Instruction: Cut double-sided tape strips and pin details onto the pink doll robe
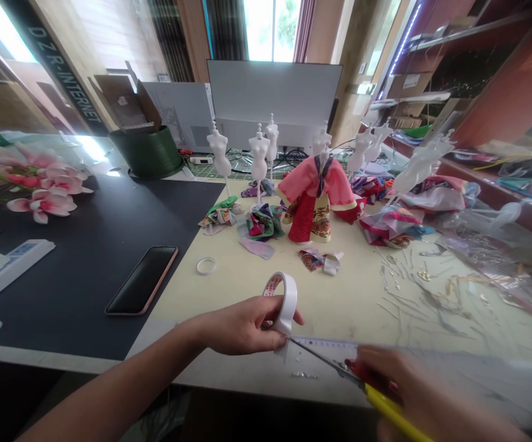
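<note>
My left hand (247,325) is closed round a roll of white tape (290,301), held upright with its end hanging below the thumb. In my right hand (399,380), blurred by motion, are scissors (381,402) with yellow and red on the handles; their blades point left and the tip meets the tape just beside my left thumb. Under the blades lies a clear ruler (330,344) along the table's near edge. Beyond the tape, small fabric scraps (314,260) rest on the cream tabletop, before a doll form in a pink and red robe (309,196).
Several white doll forms (258,153) stand at the back among cloth bundles (263,221). A phone (142,280) lies on the black mat (95,245), and a thin ring (206,265) beside it. Loose threads, chains and plastic bags (491,258) spread over the right side.
</note>
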`<state>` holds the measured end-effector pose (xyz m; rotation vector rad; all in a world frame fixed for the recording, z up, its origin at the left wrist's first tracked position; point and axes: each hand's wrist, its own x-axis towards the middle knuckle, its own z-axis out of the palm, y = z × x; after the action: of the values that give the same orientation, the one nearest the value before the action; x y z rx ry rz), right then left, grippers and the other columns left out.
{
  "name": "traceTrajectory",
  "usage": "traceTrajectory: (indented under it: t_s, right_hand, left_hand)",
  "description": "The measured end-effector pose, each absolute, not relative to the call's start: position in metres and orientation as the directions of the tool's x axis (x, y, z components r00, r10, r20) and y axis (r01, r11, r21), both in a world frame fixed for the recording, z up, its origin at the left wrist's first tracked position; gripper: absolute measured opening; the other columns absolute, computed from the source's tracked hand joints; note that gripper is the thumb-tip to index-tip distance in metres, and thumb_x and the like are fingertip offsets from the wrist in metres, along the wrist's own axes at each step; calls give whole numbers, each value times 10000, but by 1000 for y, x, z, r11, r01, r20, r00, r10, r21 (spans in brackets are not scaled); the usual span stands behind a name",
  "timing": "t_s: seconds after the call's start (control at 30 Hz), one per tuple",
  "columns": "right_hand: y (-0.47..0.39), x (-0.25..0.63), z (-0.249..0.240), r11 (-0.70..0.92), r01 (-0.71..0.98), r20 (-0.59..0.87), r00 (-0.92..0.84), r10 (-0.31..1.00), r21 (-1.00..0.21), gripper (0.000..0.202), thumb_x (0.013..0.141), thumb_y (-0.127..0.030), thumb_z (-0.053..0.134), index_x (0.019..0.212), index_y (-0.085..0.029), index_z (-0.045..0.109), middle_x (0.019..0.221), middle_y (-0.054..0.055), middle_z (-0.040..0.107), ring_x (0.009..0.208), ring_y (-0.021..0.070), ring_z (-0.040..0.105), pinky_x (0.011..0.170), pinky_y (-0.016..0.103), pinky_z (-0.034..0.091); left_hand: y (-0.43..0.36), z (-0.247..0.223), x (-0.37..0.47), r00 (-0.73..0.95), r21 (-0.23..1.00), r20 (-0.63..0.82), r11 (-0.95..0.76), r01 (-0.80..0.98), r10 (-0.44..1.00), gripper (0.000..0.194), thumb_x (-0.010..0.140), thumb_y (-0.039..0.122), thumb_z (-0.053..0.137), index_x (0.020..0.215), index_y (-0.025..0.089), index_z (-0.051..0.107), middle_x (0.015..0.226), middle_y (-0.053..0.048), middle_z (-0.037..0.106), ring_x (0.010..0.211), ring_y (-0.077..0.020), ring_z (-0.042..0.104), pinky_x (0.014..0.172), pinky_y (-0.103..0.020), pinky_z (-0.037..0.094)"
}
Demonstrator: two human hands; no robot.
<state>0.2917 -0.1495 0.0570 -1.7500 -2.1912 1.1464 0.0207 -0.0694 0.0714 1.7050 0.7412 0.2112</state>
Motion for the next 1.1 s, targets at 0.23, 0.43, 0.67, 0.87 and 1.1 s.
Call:
traceTrajectory:
  t_s: [0.23,0.43,0.67,0.87,1.1]
  right_hand:
    - [-150,290,58,51,790,-354,-330,875,-610,238,574,-298,734,752,-207,604,702,-26,594,635,133,499,561,223,366]
    - [-148,291,65,39,783,-381,-346,857,-621,198,594,-304,723,729,-210,612,684,-23,594,619,129,497,540,219,367]
    - [-147,295,65,21,779,-376,-326,868,-627,175,599,-296,718,719,-221,615,672,-26,594,614,128,504,524,213,364]
    - [-149,296,59,8,782,-391,-321,863,-624,183,584,-264,711,735,-213,621,661,-32,591,599,121,508,516,210,364]
    - [-150,295,59,-6,774,-386,-309,869,-633,192,562,-229,706,738,-217,628,636,-37,589,580,118,493,495,203,348]
  left_hand:
    - [-68,73,21,805,929,-258,-90,358,534,329,764,154,542,1090,186,571,836,-13,543,767,-140,521,684,-242,442]
    - [-66,73,21,849,949,-199,-119,291,489,349,758,120,542,1095,196,596,832,-8,547,754,-127,497,695,-228,430]
    - [-65,71,24,848,951,-217,-93,296,483,363,738,108,545,1084,200,601,827,-1,552,754,-128,510,711,-234,439]
    - [-64,72,25,849,953,-231,-66,295,475,355,734,96,545,1073,191,591,839,-7,548,774,-131,516,723,-231,443]
    - [-63,69,24,849,955,-249,-29,296,466,342,741,113,550,1071,193,589,829,0,542,754,-122,510,707,-227,434]
